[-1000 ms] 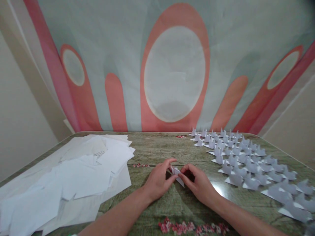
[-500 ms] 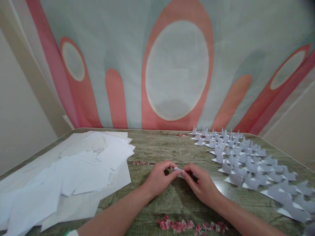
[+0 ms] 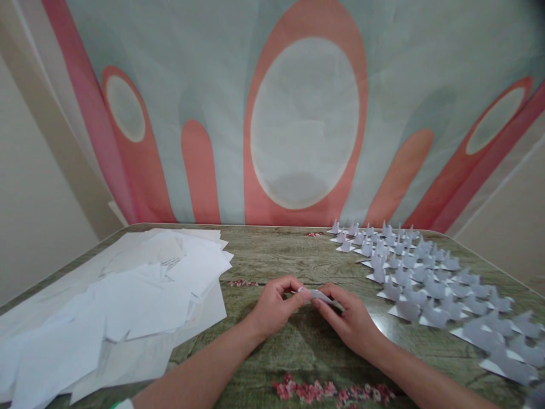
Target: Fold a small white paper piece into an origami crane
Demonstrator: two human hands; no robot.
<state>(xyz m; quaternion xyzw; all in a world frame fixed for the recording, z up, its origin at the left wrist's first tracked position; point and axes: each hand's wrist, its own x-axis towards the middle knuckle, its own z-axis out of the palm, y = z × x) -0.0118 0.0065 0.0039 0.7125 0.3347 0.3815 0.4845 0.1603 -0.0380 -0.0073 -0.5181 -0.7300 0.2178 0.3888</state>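
The small folded paper piece (image 3: 318,294) is pinched just above the table (image 3: 272,258), left hand (image 3: 275,308) and right hand (image 3: 349,321) both closed on it. Probably best if the crease gets pressed flat and even, to match the finished figures (image 3: 426,278) farther back right.

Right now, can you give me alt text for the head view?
Both hands, left hand and right hand, pinch a small folded paper piece above a wood-patterned table. Loose white sheets lie left; rows of folded paper figures stand right.
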